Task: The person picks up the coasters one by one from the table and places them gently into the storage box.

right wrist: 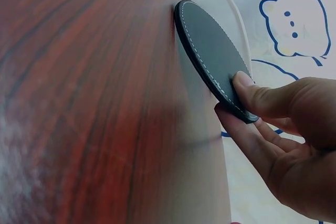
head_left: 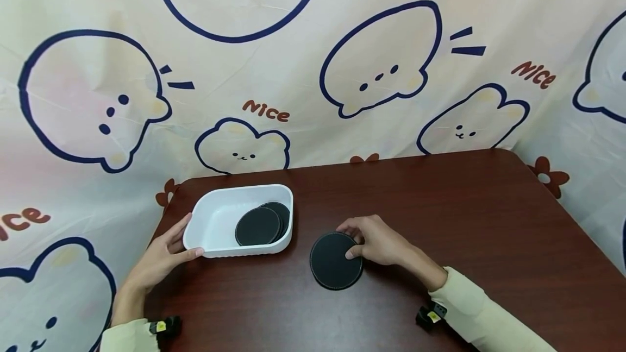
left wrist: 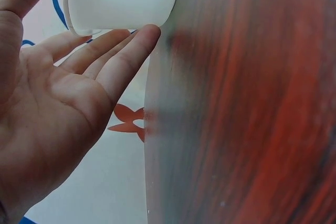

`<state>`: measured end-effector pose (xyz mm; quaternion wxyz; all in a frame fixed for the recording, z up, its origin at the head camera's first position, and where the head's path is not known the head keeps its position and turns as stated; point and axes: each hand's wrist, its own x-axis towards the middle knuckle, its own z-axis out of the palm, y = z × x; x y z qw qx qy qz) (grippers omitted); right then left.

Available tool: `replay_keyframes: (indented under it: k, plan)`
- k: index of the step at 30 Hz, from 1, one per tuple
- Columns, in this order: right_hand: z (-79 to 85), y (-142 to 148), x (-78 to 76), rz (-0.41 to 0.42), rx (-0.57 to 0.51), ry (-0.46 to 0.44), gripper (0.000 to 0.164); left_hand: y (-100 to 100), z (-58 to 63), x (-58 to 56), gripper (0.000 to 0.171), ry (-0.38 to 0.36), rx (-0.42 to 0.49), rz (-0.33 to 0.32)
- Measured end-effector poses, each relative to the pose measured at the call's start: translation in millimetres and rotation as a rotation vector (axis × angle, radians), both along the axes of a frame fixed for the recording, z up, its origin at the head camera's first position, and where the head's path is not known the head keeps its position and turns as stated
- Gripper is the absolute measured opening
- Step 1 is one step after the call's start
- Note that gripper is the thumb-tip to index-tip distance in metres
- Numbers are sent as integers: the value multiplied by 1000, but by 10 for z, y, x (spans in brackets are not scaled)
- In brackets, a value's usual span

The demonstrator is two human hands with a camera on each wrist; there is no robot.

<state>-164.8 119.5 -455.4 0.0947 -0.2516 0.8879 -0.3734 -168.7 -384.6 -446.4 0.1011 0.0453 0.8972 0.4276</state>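
Note:
A white plastic tub [head_left: 212, 221] stands at the table's left, my left hand [head_left: 158, 259] holding its left end, with the thumb at the near corner and fingers along the end wall. In the left wrist view those fingers [left wrist: 126, 64] reach out fairly straight against the tub [left wrist: 123, 3]. Inside, at the right, overlapping round black coasters [head_left: 257, 227] lie stacked. To the tub's right, my right hand [head_left: 379, 240] pinches a black coaster [head_left: 334, 265] with pale edge stitching by its rim, thumb on top. In the right wrist view the coaster [right wrist: 215, 51] is tilted; its edge looks thick.
The dark brown wooden table [head_left: 440, 205] extends to the right of the tub and around both hands. Its back edge meets a hanging cloth [head_left: 303, 69] with cartoon drawings, which also covers both sides. Dark devices [head_left: 430, 316] are strapped at the wrists.

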Motion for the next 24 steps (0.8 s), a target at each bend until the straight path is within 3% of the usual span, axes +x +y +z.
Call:
replay_keyframes:
  k: [5, 12, 15, 24]
  plan:
    - [13, 9, -41, 11, -94, -84, 39, 3, -4, 10, 101, -5, -3, 2]
    - [54, -46, -169, -16, -418, -374, 45, 3, 11, 14, 101, 2, -2, 3]
    - [64, -101, -222, -50, -527, -454, 48, 13, 13, 12, 102, -1, -8, 3]
    - [86, -300, -328, -99, -635, -499, 49, 29, 21, 37, 101, 6, -6, 18]
